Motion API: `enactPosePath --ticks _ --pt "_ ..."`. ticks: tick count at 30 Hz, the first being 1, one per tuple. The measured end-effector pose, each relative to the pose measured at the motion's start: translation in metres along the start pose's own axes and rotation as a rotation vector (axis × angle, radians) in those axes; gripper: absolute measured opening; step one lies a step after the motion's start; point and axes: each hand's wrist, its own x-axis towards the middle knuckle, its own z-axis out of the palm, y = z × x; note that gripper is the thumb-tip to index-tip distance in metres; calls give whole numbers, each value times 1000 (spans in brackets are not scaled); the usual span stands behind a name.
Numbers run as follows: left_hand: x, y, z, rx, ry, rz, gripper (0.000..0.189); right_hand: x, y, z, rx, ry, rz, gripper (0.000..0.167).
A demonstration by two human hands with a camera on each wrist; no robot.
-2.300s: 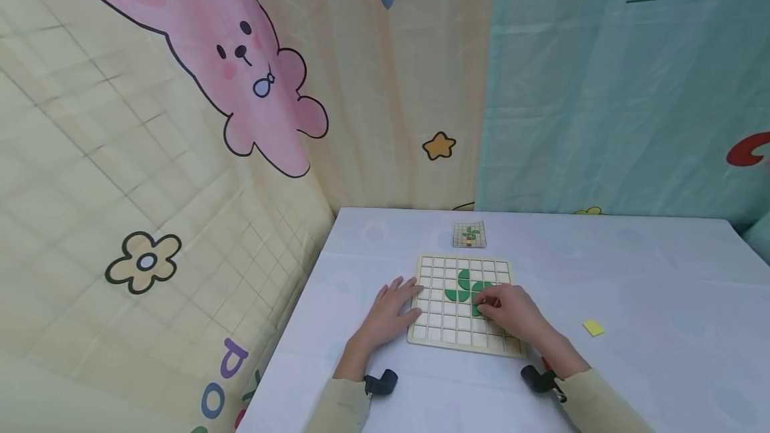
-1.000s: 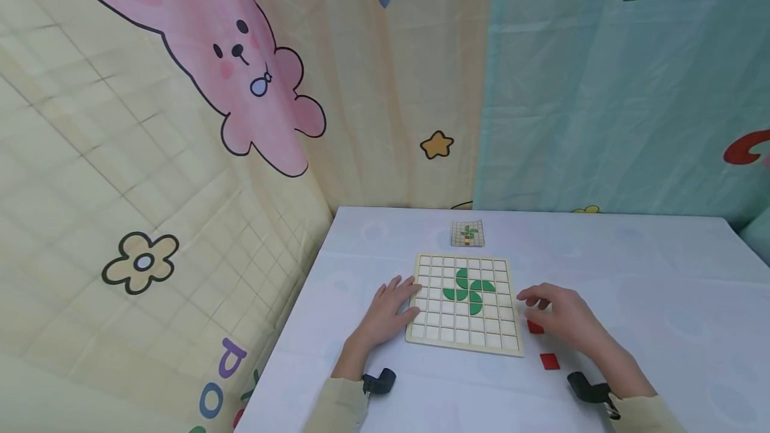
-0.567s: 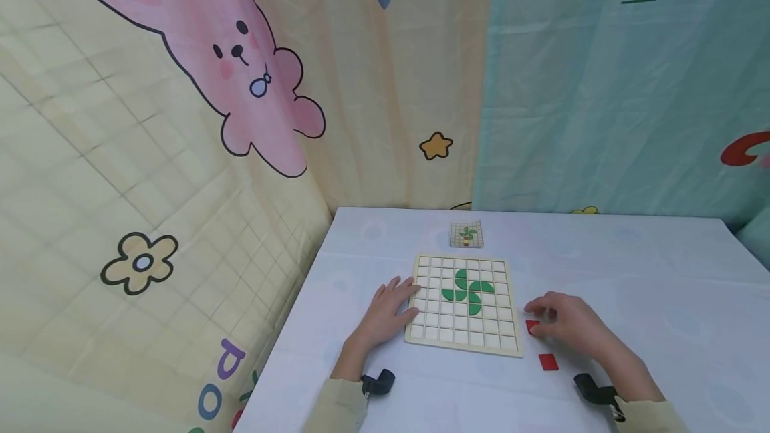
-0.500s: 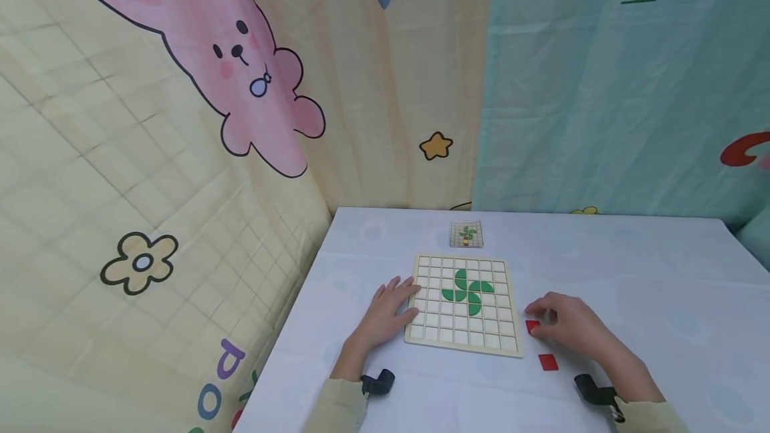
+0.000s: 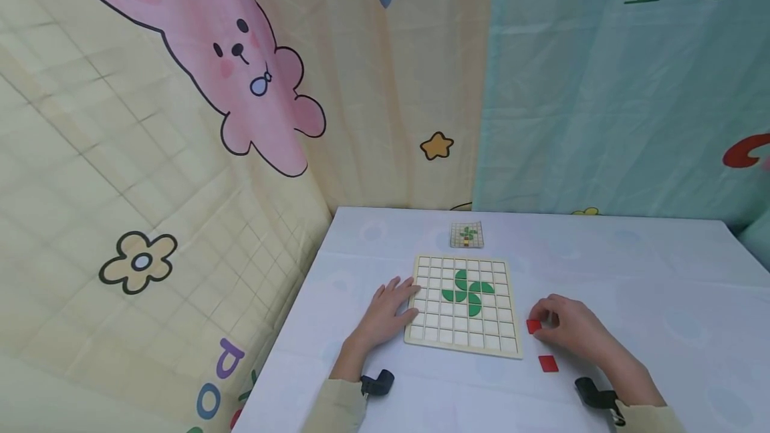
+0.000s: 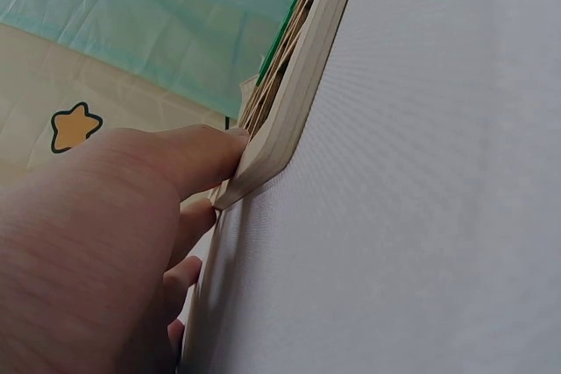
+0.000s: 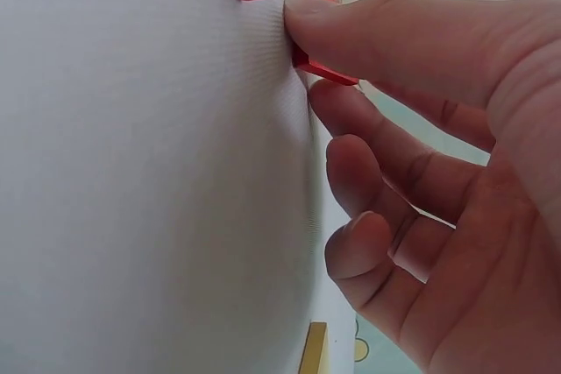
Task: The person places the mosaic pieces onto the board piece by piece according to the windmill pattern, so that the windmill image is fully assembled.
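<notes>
Head view. White bench (image 5: 662,299); gridded board (image 5: 439,336) flat on it, in front of the person. Green pieces (image 5: 474,309) on the board form a pinwheel of four rounded arms around its middle; the surrounding squares are white. Small pattern card (image 5: 466,234) lies beyond the board's far edge, bearing a like green figure. Left hand (image 5: 387,311): fingers and thumb spread, tips on the board's left edge. Right hand (image 5: 568,325): off the board's right side, thumb and forefinger pinching a red tile (image 5: 532,327) on the bench. Second red tile (image 5: 549,363) lies flat, nearer the person, touched by neither hand. Behind: fabric hangings with a printed pink rabbit (image 5: 246,59).

Left wrist view. Thumb against the board's pale rim near a corner; the other fingers extend along the adjoining edge. Green shows edge-on above the rim.

Right wrist view. Thumb on the pinched red tile; forefinger partly hidden behind it; remaining fingers loosely bent, holding nothing. Second red tile cut off at top; yellow tile (image 7: 313,352) partly visible at bottom.
</notes>
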Motion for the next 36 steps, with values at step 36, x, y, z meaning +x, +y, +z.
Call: enactPosePath --ticks 36 --pt "0 -3 0 9 5 36 52 4 -7 -5 85 -27 -5 16"
